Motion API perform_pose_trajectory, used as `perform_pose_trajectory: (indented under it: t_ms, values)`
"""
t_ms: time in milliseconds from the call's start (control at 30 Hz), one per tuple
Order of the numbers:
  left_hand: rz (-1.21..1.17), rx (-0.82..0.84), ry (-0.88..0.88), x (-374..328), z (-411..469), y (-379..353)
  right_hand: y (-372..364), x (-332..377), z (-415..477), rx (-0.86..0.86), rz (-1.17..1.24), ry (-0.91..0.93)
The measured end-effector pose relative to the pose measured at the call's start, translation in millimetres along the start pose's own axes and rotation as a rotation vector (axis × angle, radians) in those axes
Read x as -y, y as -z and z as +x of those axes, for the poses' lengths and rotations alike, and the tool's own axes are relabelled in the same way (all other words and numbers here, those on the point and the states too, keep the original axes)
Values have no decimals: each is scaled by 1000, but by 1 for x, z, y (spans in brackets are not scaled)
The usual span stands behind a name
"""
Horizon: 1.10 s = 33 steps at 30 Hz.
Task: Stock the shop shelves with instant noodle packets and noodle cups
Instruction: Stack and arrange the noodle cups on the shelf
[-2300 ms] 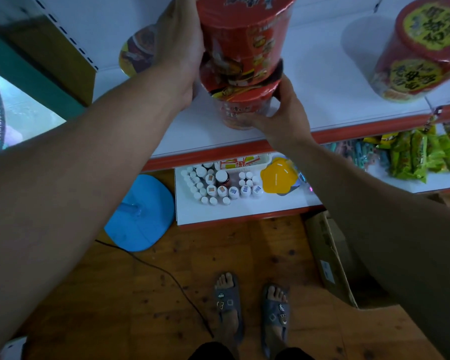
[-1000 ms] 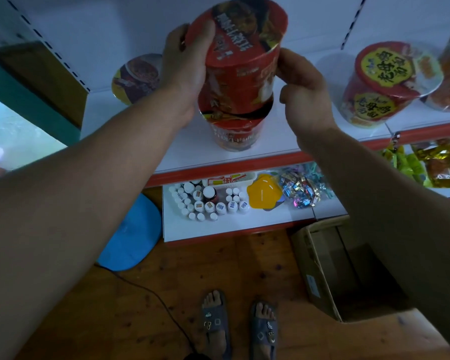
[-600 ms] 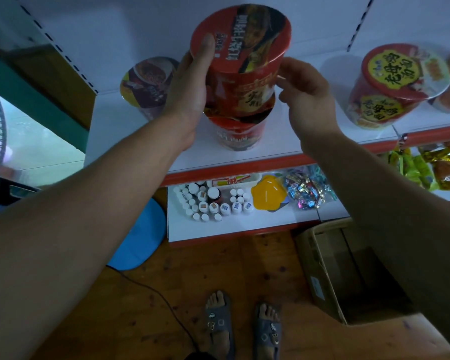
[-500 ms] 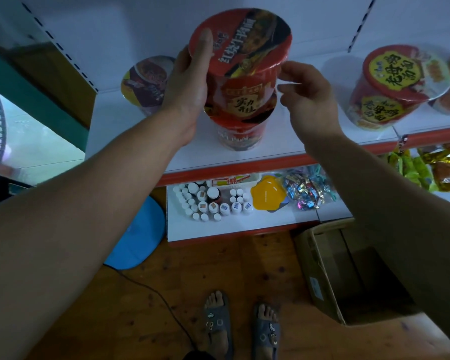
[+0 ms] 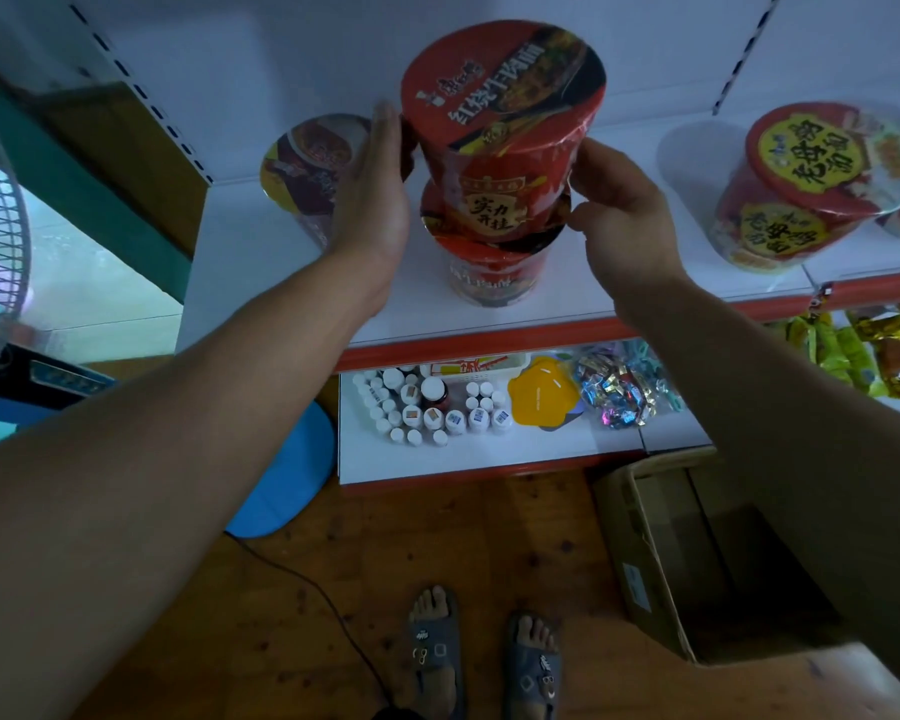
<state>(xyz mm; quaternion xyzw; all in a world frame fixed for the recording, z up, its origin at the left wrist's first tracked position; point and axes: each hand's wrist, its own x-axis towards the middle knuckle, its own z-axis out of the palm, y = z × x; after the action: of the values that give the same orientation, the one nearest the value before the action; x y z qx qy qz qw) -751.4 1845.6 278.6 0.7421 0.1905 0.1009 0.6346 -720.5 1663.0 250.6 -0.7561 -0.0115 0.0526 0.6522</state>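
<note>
Red and upright, the upper cup sits stacked on the lower cup near the front of the white shelf, squarely between both hands, each equally near. The left hand lies flat against its left wall, fingers straight; the right hand curls thumb and fingers round its lower right side.

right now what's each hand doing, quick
Left hand: open, straight fingers pressed against the top noodle cup.
Right hand: fingers curled round the same cup's right side, holding it.
</note>
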Motion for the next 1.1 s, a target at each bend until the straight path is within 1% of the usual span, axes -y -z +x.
perform_pose_trajectory:
  t_ms: [67, 200, 333, 433, 633, 800, 867, 933, 1033, 1100]
  values:
    - [43, -15, 46, 7, -5, -3, 0, -1, 2, 10, -39, -58]
    - [39, 39, 120, 14, -15, -11, 0, -3, -2, 59, 27, -180]
    - [-124, 71, 190, 22, -16, -14, -1, -7, -7, 115, 170, -215]
    - [-150, 77, 187, 23, -17, -13, -2, -10, -9, 111, 220, -216]
    - [-135, 126, 179, 22, -18, -7, -4, -9, -10, 109, 243, -212]
    - [-101, 139, 129, 20, -22, -6, -9, -9, -12, 85, 241, -207]
    - [-118, 177, 77, 20, -25, -8, -10, -12, -10, 66, 102, -163]
    - [-80, 213, 28, 23, -24, -6, -10, -12, -10, 76, -94, -60]
    - [40, 223, -4, 28, -23, -1, -10, -9, -9, 166, -157, 58]
    - [60, 217, -4, 31, -23, -2, -10, -8, -6, 160, -158, 102]
